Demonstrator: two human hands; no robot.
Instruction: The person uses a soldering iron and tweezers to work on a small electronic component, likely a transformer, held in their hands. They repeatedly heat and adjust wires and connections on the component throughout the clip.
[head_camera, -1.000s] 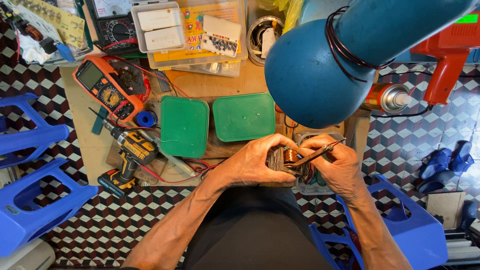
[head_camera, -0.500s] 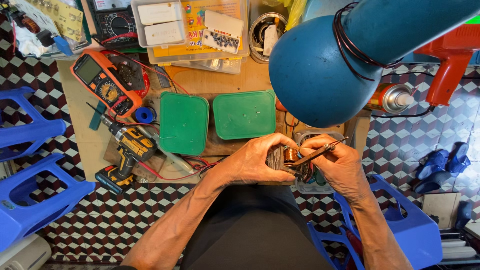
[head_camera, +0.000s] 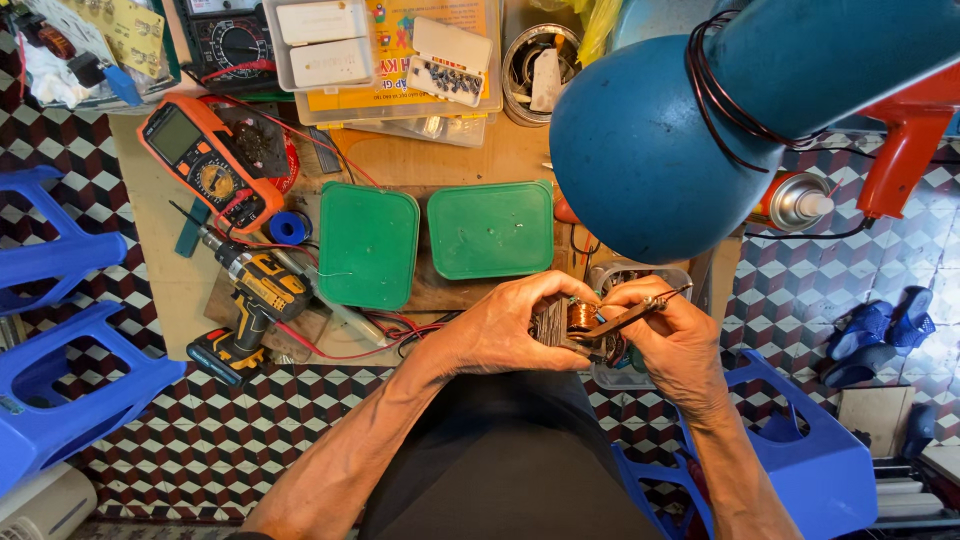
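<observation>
My left hand (head_camera: 515, 325) grips a small motor part with a copper winding (head_camera: 577, 316) over the front edge of the wooden workbench (head_camera: 150, 210). My right hand (head_camera: 668, 325) holds a thin metal tool (head_camera: 640, 311) whose near end touches the winding. Both hands are close together, just below the big blue lamp shade (head_camera: 640, 140).
Two green lids (head_camera: 368, 243) (head_camera: 490, 228) lie on the bench. A yellow cordless drill (head_camera: 252, 300), an orange multimeter (head_camera: 200, 160) with red leads, parts boxes (head_camera: 400, 50) and a spray can (head_camera: 795, 200) are around. Blue plastic stools (head_camera: 60, 350) (head_camera: 800, 450) stand on the checkered floor.
The view shifted slightly. My hands stay on the motor part; the tool's near end has moved a little on the winding.
</observation>
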